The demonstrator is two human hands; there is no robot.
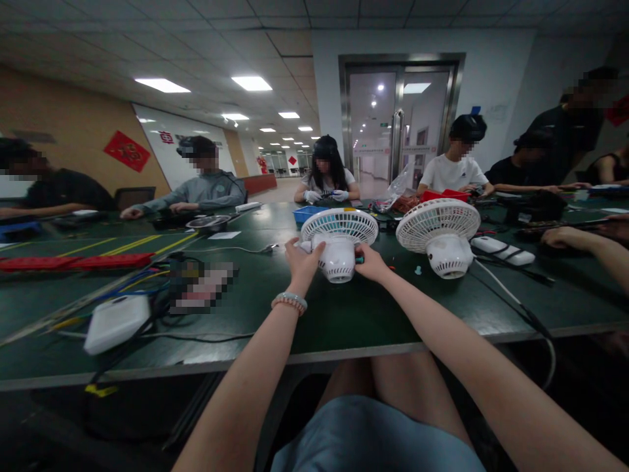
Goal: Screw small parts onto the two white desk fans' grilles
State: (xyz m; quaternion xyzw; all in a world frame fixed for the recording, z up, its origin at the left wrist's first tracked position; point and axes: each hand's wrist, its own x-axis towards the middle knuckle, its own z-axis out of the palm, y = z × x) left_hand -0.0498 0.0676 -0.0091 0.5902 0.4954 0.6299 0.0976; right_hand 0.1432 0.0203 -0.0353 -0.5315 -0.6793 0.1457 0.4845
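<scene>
A small white fan head (339, 240) with a round grille lies face up on the dark green table (344, 314), its motor housing toward me. My left hand (303, 261), a bead bracelet on the wrist, grips the left side of the housing. My right hand (369, 261) holds the right side and pinches a small teal-tipped tool against it. A second white fan head (439, 233) stands just to the right, untouched.
A white power strip (502, 250) with a cable lies right of the second fan. At the left are a white box (116, 321), tangled wires and a red strip (73, 262). A blue tray (307, 213) sits beyond. Several people work around the table; another person's forearm (590, 248) rests at the right.
</scene>
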